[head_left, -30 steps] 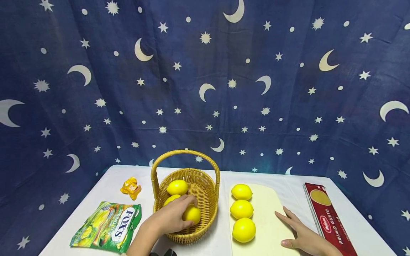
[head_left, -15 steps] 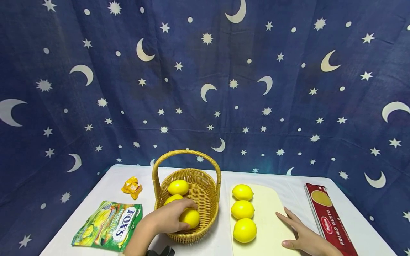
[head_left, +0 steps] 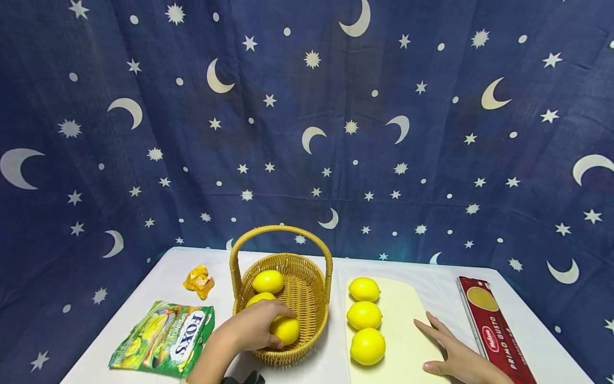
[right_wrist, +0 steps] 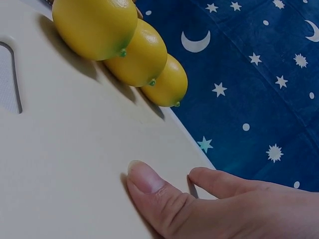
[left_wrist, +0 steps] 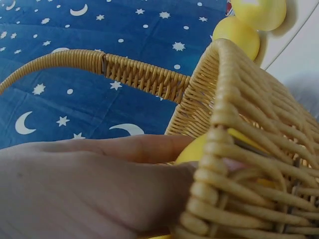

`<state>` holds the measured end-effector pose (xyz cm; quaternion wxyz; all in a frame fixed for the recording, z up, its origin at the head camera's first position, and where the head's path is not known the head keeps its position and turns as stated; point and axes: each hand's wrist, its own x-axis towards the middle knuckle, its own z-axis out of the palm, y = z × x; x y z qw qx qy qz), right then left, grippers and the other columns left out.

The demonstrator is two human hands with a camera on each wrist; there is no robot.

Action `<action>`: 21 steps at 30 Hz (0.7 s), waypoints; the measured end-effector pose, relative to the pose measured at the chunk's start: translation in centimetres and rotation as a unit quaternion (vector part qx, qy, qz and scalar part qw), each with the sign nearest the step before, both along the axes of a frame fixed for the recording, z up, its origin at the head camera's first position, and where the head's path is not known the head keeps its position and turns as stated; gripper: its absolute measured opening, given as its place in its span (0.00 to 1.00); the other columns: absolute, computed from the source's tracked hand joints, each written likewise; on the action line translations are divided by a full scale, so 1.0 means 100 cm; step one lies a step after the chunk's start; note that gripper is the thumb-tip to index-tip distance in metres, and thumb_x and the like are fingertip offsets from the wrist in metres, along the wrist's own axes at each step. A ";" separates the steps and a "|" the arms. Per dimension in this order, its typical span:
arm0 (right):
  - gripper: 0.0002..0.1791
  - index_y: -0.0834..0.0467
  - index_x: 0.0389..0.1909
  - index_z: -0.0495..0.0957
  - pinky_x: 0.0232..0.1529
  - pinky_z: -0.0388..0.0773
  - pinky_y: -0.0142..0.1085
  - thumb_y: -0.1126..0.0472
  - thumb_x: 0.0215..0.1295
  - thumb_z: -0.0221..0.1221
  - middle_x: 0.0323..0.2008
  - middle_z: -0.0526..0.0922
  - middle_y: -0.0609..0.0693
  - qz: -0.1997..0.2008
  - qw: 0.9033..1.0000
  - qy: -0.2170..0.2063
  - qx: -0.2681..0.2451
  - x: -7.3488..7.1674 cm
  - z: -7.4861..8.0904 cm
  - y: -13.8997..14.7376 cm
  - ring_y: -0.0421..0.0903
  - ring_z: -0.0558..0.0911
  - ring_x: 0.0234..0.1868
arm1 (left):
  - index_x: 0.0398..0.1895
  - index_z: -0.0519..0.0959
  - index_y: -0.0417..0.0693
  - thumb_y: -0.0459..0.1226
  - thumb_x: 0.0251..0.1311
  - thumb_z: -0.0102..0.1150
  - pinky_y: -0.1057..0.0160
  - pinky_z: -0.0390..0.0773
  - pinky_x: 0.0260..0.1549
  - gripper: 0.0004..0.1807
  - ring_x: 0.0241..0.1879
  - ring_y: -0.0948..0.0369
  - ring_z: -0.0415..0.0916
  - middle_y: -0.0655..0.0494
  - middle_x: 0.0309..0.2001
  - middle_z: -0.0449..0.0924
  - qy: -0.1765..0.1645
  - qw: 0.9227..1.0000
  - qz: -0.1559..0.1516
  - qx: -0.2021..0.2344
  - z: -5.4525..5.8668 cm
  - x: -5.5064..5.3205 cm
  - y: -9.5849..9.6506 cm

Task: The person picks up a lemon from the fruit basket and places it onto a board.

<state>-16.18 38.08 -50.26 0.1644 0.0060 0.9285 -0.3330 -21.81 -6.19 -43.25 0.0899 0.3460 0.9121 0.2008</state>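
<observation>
My left hand (head_left: pixel 256 326) reaches over the near left rim of a wicker basket (head_left: pixel 314 341), fingers and thumb curled round a lemon (head_left: pixel 288 332) inside it. Two other lemons lie beyond the hand in the basket: one at the back left (head_left: pixel 268 281), one partly covered by the hand (head_left: pixel 260 298). In the left wrist view the basket's weave hides most of the held lemon (left_wrist: pixel 192 152). My right hand (head_left: pixel 453 352) rests with spread fingers on a cream cutting board (head_left: pixel 408 325). Three lemons (head_left: pixel 364 316) stand in a row along the board's left side.
A green Fox's candy bag (head_left: pixel 163 338) and a crumpled orange wrapper (head_left: pixel 199 281) lie left of the basket. A red Melissa Primo Gusto pasta pack (head_left: pixel 494 330) lies at the right. The basket's handle (head_left: pixel 280 228) arches upward. Behind the table hangs a blue star-patterned cloth (head_left: pixel 307 133).
My left hand has moved the lemon slightly left and lower, toward the basket's near side. The right hand keeps its place on the board. The head view has shifted a little.
</observation>
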 end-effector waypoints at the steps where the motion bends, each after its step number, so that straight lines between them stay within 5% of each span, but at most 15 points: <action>1: 0.56 0.56 0.72 0.55 0.57 0.51 0.74 0.41 0.43 0.69 0.71 0.40 0.71 0.000 1.000 0.000 0.002 0.000 0.000 0.000 0.74 0.53 0.65 | 0.55 0.78 0.57 0.41 0.46 0.72 0.52 0.71 0.60 0.29 0.59 0.57 0.72 0.60 0.56 0.77 0.003 1.000 0.002 0.000 0.000 0.000 0.000; 11: 0.53 0.57 0.72 0.55 0.57 0.49 0.74 0.44 0.47 0.68 0.71 0.39 0.72 0.022 1.000 0.015 -0.010 0.003 0.001 0.002 0.76 0.51 0.65 | 0.57 0.74 0.54 0.30 0.48 0.67 0.56 0.72 0.59 0.29 0.55 0.62 0.71 0.61 0.56 0.74 0.030 0.999 -0.012 0.025 -0.009 -0.001 0.009; 21: 0.52 0.58 0.72 0.54 0.55 0.44 0.75 0.45 0.49 0.67 0.71 0.38 0.72 0.025 0.999 0.010 -0.018 0.003 0.001 0.003 0.77 0.48 0.65 | 0.52 0.73 0.53 0.40 0.52 0.68 0.60 0.75 0.53 0.23 0.49 0.65 0.72 0.62 0.49 0.76 0.028 0.998 -0.004 0.052 -0.011 -0.003 0.010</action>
